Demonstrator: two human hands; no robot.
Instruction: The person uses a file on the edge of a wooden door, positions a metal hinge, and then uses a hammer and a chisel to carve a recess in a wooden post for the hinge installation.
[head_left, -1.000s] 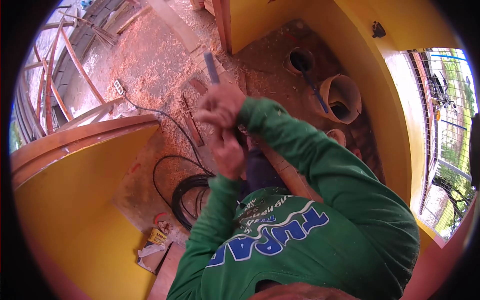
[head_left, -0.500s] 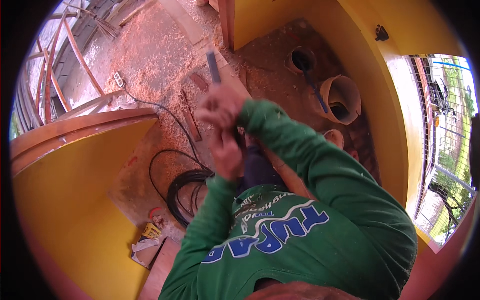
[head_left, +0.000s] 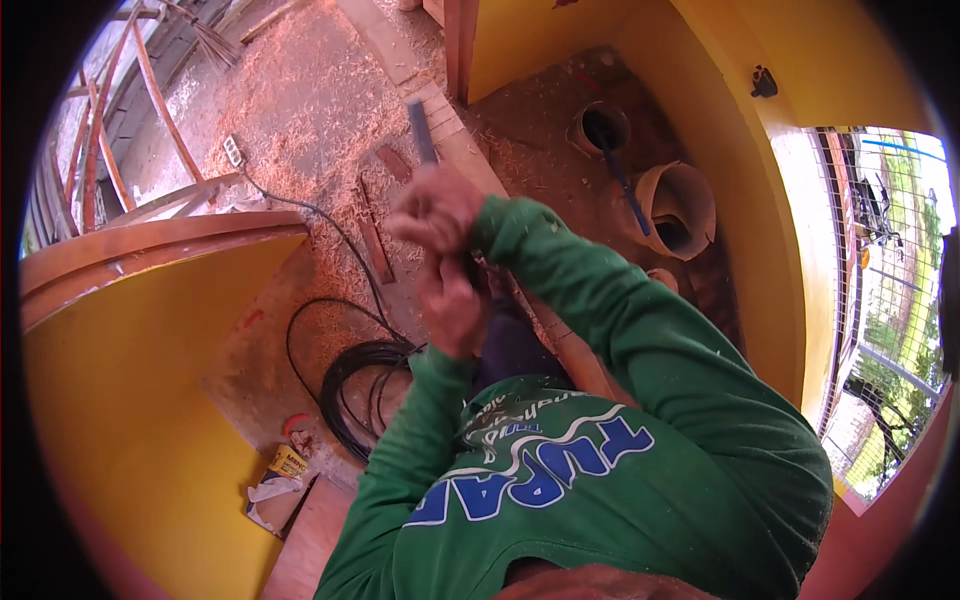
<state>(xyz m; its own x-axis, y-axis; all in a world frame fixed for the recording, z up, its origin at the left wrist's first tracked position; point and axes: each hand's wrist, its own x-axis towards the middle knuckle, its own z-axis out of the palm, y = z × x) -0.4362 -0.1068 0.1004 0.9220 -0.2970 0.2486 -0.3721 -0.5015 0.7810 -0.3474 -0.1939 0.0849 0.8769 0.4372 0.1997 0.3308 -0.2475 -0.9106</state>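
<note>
My right hand (head_left: 440, 208) is closed round a narrow, flat, dark grey-blue bar (head_left: 421, 133), whose end sticks out beyond my fingers, away from me. I cannot tell what tool or part it belongs to. Just below, nearer my body, my left hand (head_left: 452, 312) is closed, its fingers almost touching the right hand. A small dark shape shows between the hands, and what the left hand grips is hidden. Both hands are over a long wooden board (head_left: 462, 142) that runs away from me.
Wood shavings (head_left: 300, 80) cover the floor. A coil of black cable (head_left: 345, 385) lies at left, its cord leading to a white power strip (head_left: 233, 151). Two round containers (head_left: 690, 195) stand at right by a yellow wall (head_left: 765, 290). Wood strips (head_left: 373, 235) lie beside the board.
Both hands keep their grip close together, and the bar's free end has shifted slightly left. The whole view has moved a little.
</note>
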